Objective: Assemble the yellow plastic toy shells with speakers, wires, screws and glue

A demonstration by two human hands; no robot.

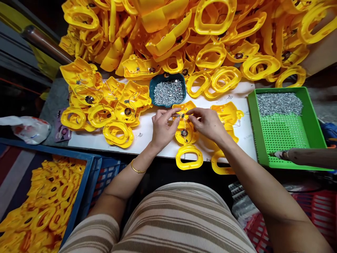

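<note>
In front of me on the white sheet lies a yellow plastic shell (189,140) with a loop handle at its near end. Inside it sit a round dark speaker-like disc (184,133) and thin wires. My left hand (163,129) is closed, thumb and forefinger drawn together at a small dark wired part (182,115) near the shell's far end. From the right, my right hand (206,121) meets it with its fingertips pinched over the same spot. What exactly either pinch holds is too small to make out. Another yellow shell (226,111) lies just right, partly behind my right forearm.
A dark teal tray (151,92) of small screws stands beyond my hands. At right, a green basket (281,131) holds more screws, and a long-handled tool (313,156) juts over it. Yellow shells (163,38) pile high behind; a blue crate (88,182) of them stands lower left.
</note>
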